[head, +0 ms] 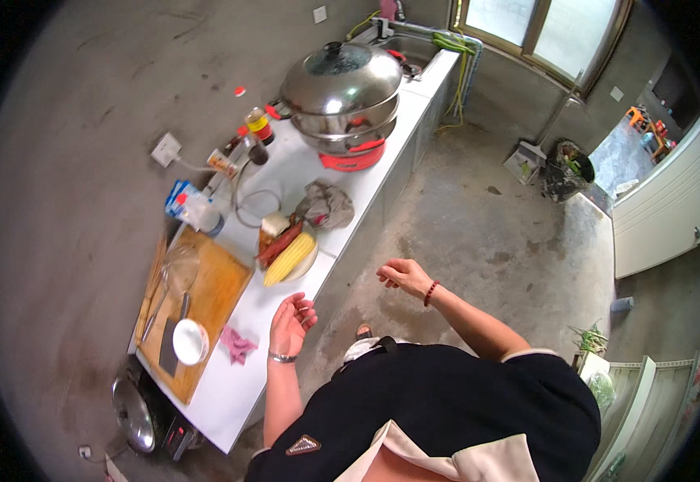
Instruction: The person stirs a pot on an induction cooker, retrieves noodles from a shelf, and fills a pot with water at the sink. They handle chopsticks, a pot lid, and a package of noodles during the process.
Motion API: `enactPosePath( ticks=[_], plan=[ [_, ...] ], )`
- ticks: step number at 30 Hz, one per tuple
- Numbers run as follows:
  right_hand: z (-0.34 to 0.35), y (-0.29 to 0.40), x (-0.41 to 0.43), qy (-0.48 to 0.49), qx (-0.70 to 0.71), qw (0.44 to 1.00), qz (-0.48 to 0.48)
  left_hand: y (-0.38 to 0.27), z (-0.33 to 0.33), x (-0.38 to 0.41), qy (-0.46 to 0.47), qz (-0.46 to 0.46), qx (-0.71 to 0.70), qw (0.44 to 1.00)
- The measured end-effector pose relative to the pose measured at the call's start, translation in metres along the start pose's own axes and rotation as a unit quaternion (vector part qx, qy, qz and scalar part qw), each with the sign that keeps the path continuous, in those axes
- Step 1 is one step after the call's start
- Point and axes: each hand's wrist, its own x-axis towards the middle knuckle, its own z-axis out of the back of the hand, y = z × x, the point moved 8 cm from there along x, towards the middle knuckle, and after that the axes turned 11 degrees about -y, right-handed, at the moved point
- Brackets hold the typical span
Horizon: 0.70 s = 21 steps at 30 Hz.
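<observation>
My left hand (290, 325), with a metal watch band at the wrist, is over the front edge of a white countertop (220, 416). Its fingers are apart and hold nothing. Nearest to it are a pink cloth (239, 344) and a plate (306, 267) with a cob of yellow corn (290, 259), reddish sweet potatoes (280, 243) and a pale piece of food (274, 224). My right hand (408, 278), a red bead bracelet at its wrist, hangs empty over the floor with loosely curled fingers. A wooden cutting board (220, 271) bears a cleaver (169, 346) and a white bowl (191, 341).
Farther along the counter stands a lidded steel steamer (344, 90) on a red base (353, 159), before a sink (419, 51). A crumpled plastic bag (326, 205), sauce bottles (258, 126) and a cable (238, 193) lie nearer. A dustpan (525, 161) and bin (567, 172) occupy the floor.
</observation>
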Motion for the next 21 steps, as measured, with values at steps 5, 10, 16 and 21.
enactPosePath(
  ticks=[5,10,16,21],
  plan=[
    [0.115,0.002,0.025,-0.132,0.042,0.99,-0.027,0.022,-0.11,0.128,0.141,0.097,0.049,0.984],
    [0.241,-0.019,0.051,-0.25,0.148,0.954,-0.071,0.052,-0.255,0.215,0.295,0.147,0.07,0.942],
    [0.353,-0.001,0.131,-0.246,0.129,0.957,-0.079,0.114,-0.371,0.324,0.302,0.208,-0.031,0.93],
    [0.426,0.041,0.237,-0.168,0.082,0.981,-0.042,0.122,-0.455,0.401,0.292,0.203,-0.086,0.931]
  ],
)
